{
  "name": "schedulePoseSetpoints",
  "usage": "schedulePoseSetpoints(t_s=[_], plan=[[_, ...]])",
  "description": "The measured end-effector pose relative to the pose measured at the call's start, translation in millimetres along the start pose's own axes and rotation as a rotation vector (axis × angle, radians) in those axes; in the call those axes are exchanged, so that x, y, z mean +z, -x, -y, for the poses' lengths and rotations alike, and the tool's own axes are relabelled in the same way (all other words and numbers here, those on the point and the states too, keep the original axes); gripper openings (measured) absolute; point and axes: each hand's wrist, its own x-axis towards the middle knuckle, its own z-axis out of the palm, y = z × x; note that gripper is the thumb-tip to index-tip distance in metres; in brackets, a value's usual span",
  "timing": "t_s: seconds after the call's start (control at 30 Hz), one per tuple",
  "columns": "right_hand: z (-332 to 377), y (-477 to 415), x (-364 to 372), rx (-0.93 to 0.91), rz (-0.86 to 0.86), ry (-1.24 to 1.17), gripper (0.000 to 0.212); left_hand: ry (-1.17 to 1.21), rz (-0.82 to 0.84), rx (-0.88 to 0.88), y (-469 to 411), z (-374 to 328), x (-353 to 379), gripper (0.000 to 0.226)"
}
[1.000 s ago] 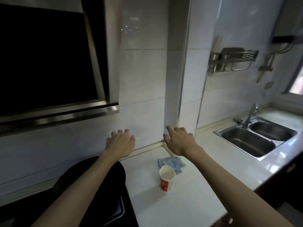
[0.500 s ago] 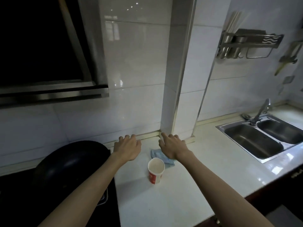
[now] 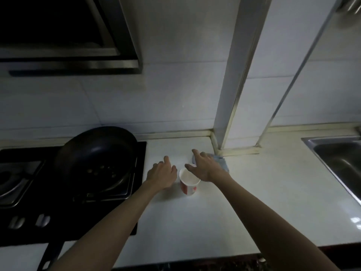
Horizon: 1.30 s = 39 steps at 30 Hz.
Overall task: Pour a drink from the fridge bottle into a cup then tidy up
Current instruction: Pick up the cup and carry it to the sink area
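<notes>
A white paper cup (image 3: 188, 182) with red print stands upright on the white counter (image 3: 254, 202). My left hand (image 3: 161, 173) hovers just left of the cup, palm down, fingers apart, holding nothing. My right hand (image 3: 205, 167) is spread above and just right of the cup's rim, empty too. A blue cloth (image 3: 222, 162) lies crumpled behind the right hand, partly hidden by it. No bottle and no fridge are in view.
A black frying pan (image 3: 97, 153) sits on the black gas hob (image 3: 68, 192) at the left, handle toward me. A steel sink (image 3: 340, 159) is at the right edge. A tiled pillar (image 3: 232, 94) juts out behind the cloth. A range hood (image 3: 68, 36) hangs above the hob.
The view has tilted down and moved nearer the counter. Both hands have come down closer to the cup, one on each side of it.
</notes>
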Motion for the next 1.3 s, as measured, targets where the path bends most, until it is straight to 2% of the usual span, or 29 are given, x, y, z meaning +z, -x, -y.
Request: schedulePoseSetpoints(t_s=[0.13, 0.23, 0.3, 0.53, 0.87, 1.13, 1.3], plan=[[-12.8, -13.7, 28.9, 0.019, 0.03, -0.097, 0.098, 0.132, 0.106, -0.063, -5.9, -12.9, 21.0, 0.039], [-20.1, -21.6, 51.8, 0.01, 0.062, -0.136, 0.121, 0.352, 0.163, -0.174, -10.5, -16.1, 37.9, 0.047], [-25.2, -25.0, 65.9, -0.025, 0.054, -0.152, 0.125, 0.5, 0.161, -0.271, -17.4, -14.5, 49.4, 0.056], [-35.9, -29.9, 98.2, -0.065, -0.099, -0.208, 0.116, 0.762, 0.202, -0.365, -51.5, 1.5, 91.2, 0.075], [-29.9, -26.5, 103.0, -0.107, -0.189, -0.329, 0.103, 0.955, 0.255, -0.452, -46.5, 8.9, 87.1, 0.069], [-11.8, -17.6, 78.4, -0.137, -0.268, -0.372, 0.1, 1.377, 0.352, -0.548, -43.9, 8.7, 77.2, 0.053], [-6.3, -8.3, 58.4, -0.123, -0.338, -0.404, 0.099, 1.473, 0.325, -0.522, -43.0, 2.1, 63.3, 0.053]])
